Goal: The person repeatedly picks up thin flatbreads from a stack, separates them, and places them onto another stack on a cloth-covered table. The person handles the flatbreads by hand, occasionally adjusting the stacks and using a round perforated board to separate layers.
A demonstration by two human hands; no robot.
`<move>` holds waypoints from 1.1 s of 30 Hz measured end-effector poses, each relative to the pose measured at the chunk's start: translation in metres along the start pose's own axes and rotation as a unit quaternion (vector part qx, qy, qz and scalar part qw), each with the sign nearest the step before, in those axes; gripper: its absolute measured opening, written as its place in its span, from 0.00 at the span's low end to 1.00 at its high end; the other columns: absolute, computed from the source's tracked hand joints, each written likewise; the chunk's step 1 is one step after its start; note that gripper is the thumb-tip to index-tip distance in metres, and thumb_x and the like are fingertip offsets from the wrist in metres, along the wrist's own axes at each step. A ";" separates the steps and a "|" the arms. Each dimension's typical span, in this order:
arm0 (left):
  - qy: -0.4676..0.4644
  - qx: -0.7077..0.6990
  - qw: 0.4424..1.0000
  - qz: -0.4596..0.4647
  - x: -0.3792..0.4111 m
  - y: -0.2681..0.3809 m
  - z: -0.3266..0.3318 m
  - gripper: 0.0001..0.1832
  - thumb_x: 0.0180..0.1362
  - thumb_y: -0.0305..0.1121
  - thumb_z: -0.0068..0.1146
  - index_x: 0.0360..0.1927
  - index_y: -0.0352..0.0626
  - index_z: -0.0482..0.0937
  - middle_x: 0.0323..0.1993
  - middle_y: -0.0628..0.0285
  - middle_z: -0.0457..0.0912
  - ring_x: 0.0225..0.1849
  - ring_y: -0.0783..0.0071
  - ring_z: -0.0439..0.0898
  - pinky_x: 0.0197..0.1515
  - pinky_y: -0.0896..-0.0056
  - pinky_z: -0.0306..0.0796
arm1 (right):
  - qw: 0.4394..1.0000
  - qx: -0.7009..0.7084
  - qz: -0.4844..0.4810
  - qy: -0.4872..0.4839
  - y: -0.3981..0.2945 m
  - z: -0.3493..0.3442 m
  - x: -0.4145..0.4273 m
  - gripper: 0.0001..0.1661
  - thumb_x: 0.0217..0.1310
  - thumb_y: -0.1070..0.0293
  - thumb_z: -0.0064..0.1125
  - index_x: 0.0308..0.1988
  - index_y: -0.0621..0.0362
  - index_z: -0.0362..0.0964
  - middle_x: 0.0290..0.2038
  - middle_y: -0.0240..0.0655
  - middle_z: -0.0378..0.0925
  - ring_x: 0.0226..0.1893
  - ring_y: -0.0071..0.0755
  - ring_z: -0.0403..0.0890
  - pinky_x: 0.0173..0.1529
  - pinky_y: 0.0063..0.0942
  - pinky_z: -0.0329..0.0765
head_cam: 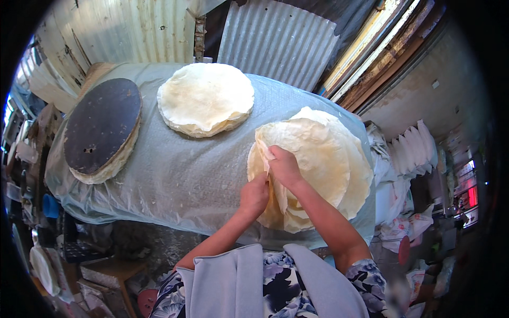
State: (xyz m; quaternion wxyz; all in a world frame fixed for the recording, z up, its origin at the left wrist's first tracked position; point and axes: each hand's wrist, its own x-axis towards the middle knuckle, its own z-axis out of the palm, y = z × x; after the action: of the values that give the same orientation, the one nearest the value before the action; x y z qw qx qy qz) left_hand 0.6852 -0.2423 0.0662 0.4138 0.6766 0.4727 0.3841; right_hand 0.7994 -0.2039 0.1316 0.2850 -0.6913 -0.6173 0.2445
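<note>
Both my hands grip the left edge of a thin round flatbread sheet (314,159) that is lifted off a loose pile on the right of the table. My left hand (255,194) pinches the edge nearer to me, and my right hand (285,167) holds it just above, the two close together. Beneath and around it fan out more pale sheets (358,190) with uneven, wavy rims. A neater stack of flatbread sheets (204,97) lies at the back middle. On the left, a dark round board (103,123) covers another stack of sheets (99,175).
Clear plastic (191,175) covers the table. Corrugated metal sheets (274,43) stand behind it, with long boards (373,55) leaning at the back right. White sacks (413,149) are piled to the right. A wooden stool (113,272) and a blue cup (50,206) are at the lower left.
</note>
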 end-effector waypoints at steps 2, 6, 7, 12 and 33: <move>-0.043 0.049 0.998 0.003 0.000 0.010 -0.003 0.11 0.54 0.31 0.46 0.42 0.43 0.72 0.29 0.45 0.78 0.33 0.45 0.77 0.34 0.50 0.69 | 0.998 0.038 -0.007 0.045 0.003 -0.005 -0.004 0.09 0.54 0.69 0.46 0.33 0.64 0.67 0.34 0.51 0.75 0.38 0.54 0.74 0.44 0.40 0.70; -0.082 0.078 0.993 0.026 0.001 0.026 -0.002 0.10 0.55 0.32 0.46 0.39 0.41 0.71 0.30 0.47 0.78 0.33 0.45 0.77 0.34 0.49 0.69 | 1.000 -0.018 -0.002 0.016 -0.007 -0.019 -0.014 0.18 0.47 0.70 0.55 0.41 0.65 0.69 0.35 0.49 0.75 0.37 0.48 0.76 0.41 0.34 0.71; -0.083 0.084 0.992 0.036 0.001 0.029 0.000 0.09 0.55 0.32 0.46 0.38 0.40 0.71 0.30 0.47 0.78 0.32 0.45 0.77 0.34 0.49 0.69 | 0.997 -0.075 -0.024 0.003 -0.016 -0.023 -0.020 0.18 0.47 0.70 0.56 0.42 0.65 0.69 0.35 0.50 0.75 0.37 0.49 0.76 0.41 0.34 0.72; -0.090 0.053 0.987 0.122 0.001 0.047 0.021 0.08 0.53 0.26 0.46 0.37 0.38 0.70 0.33 0.47 0.78 0.33 0.47 0.77 0.33 0.52 0.70 | 0.984 -0.166 -0.053 -0.031 -0.010 -0.055 -0.021 0.20 0.45 0.72 0.58 0.42 0.65 0.67 0.35 0.52 0.74 0.38 0.51 0.75 0.43 0.36 0.72; 0.028 -0.316 0.914 -0.252 0.053 -0.049 -0.023 0.17 0.53 0.29 0.51 0.47 0.36 0.74 0.35 0.62 0.77 0.29 0.79 0.77 0.30 0.78 0.70 | 0.969 -0.239 -0.046 0.035 -0.038 -0.187 -0.055 0.29 0.46 0.82 0.47 0.53 0.69 0.65 0.50 0.52 0.72 0.54 0.45 0.72 0.58 0.30 0.66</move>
State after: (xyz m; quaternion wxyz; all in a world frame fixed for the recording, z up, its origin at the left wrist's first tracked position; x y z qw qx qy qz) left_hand 0.6626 -0.1764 0.0360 0.6757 0.3577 0.4931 0.4150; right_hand 0.8945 -0.2727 0.2916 0.1435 -0.7187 -0.6784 0.0521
